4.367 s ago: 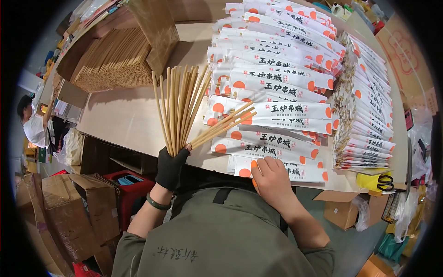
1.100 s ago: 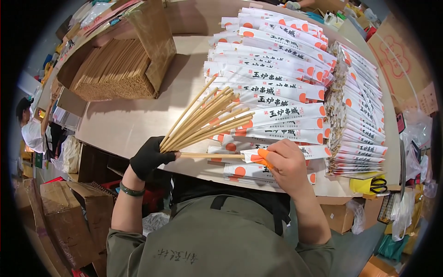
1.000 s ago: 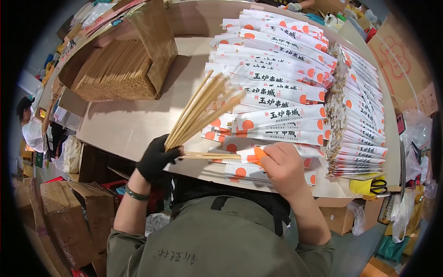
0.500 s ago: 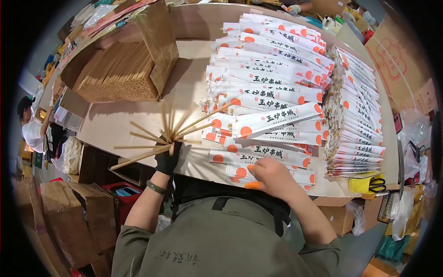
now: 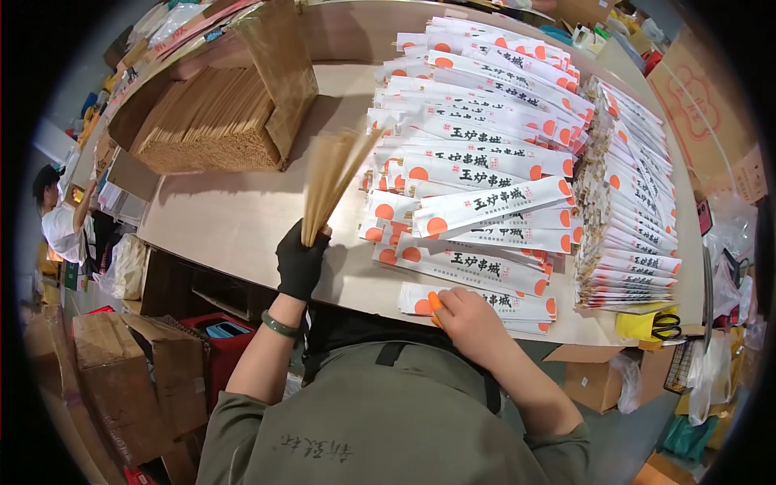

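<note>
My left hand (image 5: 300, 257), in a black fingerless glove, is closed round a bundle of wooden chopsticks (image 5: 333, 174). They stand up from the fist, their upper ends blurred by motion. At the table's front edge my right hand (image 5: 471, 322), with orange finger covers, pinches at the topmost of a few white paper sleeves (image 5: 525, 308). Just beyond it lies a wide, overlapping heap of white chopstick sleeves (image 5: 477, 166) with orange dots and dark lettering. Wooden ends stick out of some of them on the left side.
An open cardboard carton (image 5: 284, 81) packed with chopsticks (image 5: 206, 121) stands at the far left. Stacked sleeved chopsticks (image 5: 634, 218) form a tall pile on the right. Scissors (image 5: 665, 325) lie by a yellow item (image 5: 634, 325) near the right front edge. Another person (image 5: 61, 214) is at far left.
The chopsticks in my left hand have gone from a wide fan to a tight, upright bundle. My right hand has shifted slightly left, its orange-covered fingers closer together on the sleeves.
</note>
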Tool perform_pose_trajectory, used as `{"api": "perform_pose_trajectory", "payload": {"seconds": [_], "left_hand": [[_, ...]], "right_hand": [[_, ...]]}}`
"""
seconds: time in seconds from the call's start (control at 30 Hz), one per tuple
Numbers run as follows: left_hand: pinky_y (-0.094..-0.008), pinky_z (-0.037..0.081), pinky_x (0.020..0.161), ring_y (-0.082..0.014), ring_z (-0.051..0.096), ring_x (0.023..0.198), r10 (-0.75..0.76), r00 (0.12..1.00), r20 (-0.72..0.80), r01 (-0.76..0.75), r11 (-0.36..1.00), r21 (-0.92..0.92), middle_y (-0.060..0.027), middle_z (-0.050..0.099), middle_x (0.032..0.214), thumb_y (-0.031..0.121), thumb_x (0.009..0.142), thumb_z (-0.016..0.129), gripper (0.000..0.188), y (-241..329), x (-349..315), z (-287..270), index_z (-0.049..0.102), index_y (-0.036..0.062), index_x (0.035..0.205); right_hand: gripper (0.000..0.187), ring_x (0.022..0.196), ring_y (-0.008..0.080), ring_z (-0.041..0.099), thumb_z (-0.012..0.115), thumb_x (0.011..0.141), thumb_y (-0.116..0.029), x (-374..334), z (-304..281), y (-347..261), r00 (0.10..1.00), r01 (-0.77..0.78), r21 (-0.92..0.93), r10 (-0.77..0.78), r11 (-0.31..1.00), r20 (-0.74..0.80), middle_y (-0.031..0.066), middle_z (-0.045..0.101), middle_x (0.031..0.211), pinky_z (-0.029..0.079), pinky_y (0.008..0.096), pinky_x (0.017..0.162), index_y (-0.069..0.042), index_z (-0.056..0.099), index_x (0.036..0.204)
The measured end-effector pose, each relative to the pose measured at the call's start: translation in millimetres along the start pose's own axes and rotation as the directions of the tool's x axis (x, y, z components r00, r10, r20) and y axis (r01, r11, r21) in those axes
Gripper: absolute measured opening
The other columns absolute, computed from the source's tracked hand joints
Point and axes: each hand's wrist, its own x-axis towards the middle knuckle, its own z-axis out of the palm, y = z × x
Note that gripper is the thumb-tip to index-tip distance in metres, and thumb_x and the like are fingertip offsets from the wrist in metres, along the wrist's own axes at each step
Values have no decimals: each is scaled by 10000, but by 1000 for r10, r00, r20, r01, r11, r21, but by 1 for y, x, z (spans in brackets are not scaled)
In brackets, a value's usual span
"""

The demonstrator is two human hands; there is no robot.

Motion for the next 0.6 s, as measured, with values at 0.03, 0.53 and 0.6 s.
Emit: {"api": "perform_pose_trajectory", "payload": {"seconds": [0.03, 0.53, 0.6], "left_hand": [[-278, 463, 580, -133, 583, 623, -180, 982, 63, 190, 953, -237, -39, 622, 721, 217, 869, 697, 221, 7, -2, -3, 637, 29, 969], [-324, 503, 685, -183, 640, 750, -71, 992, -103, 46, 973, -226, -76, 655, 793, 213, 902, 640, 197, -1, -62, 45, 603, 24, 947], [-324, 504, 685, -181, 639, 754, -69, 990, -122, 38, 969, -244, -73, 657, 806, 204, 902, 638, 195, -15, -63, 57, 605, 21, 959]], "right_hand": [[297, 848, 275, 589, 690, 747, -105, -2, 3, -5, 1000, 5, 2, -5, 1000, -2, 115, 589, 941, 499, 364, 706, 22, 633, 1010], [845, 1050, 315, 565, 807, 726, -191, 93, -7, -48, 851, 113, 542, 201, 833, -485, 150, 564, 1171, 451, 406, 903, -27, 350, 1417], [785, 1087, 293, 558, 788, 757, -170, 132, -1, -69, 839, 118, 749, 338, 652, -427, 154, 550, 1241, 441, 391, 936, -39, 361, 1403]]}}
